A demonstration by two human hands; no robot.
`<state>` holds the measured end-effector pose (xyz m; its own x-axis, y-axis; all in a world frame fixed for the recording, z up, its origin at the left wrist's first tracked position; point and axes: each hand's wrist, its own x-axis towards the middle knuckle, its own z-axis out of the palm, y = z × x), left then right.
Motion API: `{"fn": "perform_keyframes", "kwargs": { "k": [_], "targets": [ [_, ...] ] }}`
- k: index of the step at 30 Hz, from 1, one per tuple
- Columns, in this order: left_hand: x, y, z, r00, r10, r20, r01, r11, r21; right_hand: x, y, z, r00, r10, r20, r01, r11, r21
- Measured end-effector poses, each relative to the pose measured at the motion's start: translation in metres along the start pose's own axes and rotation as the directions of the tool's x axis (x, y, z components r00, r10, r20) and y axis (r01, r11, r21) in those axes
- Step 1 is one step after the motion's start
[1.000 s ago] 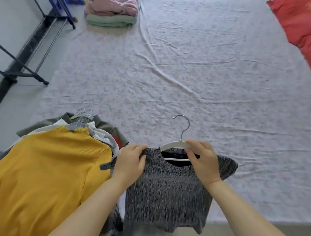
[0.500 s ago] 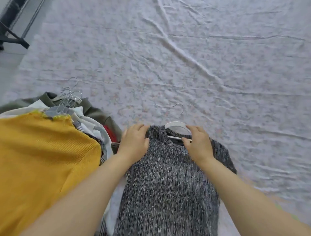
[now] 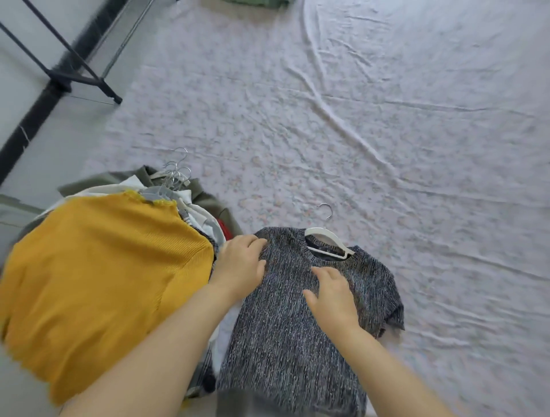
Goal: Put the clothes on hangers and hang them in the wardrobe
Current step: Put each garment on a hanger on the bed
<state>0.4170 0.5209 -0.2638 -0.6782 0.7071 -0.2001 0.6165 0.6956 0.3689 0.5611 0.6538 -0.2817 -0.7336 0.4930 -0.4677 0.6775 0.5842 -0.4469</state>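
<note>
A grey marled knit top (image 3: 300, 321) lies flat on the bed sheet with a white hanger (image 3: 329, 239) inside its neck, the metal hook pointing away from me. My left hand (image 3: 241, 265) rests on the top's left shoulder, fingers loosely bent on the fabric. My right hand (image 3: 330, 293) lies flat on the chest of the top, below the collar, fingers straight. To the left sits a pile of hung clothes with a yellow knit top (image 3: 95, 279) uppermost and a bunch of metal hanger hooks (image 3: 175, 175) at its far end.
The pale flowered bed sheet (image 3: 387, 134) stretches away, wrinkled. A black metal rack frame (image 3: 74, 68) stands on the floor at the upper left. A green folded garment (image 3: 256, 2) shows at the top edge.
My right hand let go of the hanger at the collar and slid down onto the chest of the grey top. The top now lies flat. My view swung right and up.
</note>
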Motion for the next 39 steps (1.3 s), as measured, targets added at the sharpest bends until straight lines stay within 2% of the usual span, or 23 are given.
{"fn": "perform_keyframes", "kwargs": {
  "k": [7, 17, 23, 32, 39],
  "targets": [
    [-0.068, -0.014, -0.056, 0.995, -0.081, -0.065, 0.086, 0.994, 0.068, -0.035, -0.052, -0.015, 0.993, -0.106, 0.055, 0.108, 0.994, -0.030],
    [-0.130, -0.108, -0.112, 0.966, -0.244, -0.084, 0.253, 0.959, 0.126, -0.045, -0.133, 0.010, 0.979, -0.199, 0.050, 0.204, 0.973, -0.106],
    [-0.121, -0.186, -0.131, 0.981, -0.188, -0.041, 0.191, 0.976, 0.107, -0.025, -0.201, 0.051, 0.987, -0.158, 0.031, 0.161, 0.975, -0.153],
    [-0.080, -0.315, -0.141, 0.992, -0.115, 0.058, 0.109, 0.989, 0.101, 0.041, -0.298, 0.126, 0.995, -0.103, 0.011, 0.103, 0.988, -0.115],
    [-0.041, -0.377, -0.105, 0.992, -0.122, 0.016, 0.120, 0.989, 0.088, 0.139, -0.327, 0.170, 0.993, -0.111, -0.048, 0.104, 0.986, -0.129]
  ]
}}
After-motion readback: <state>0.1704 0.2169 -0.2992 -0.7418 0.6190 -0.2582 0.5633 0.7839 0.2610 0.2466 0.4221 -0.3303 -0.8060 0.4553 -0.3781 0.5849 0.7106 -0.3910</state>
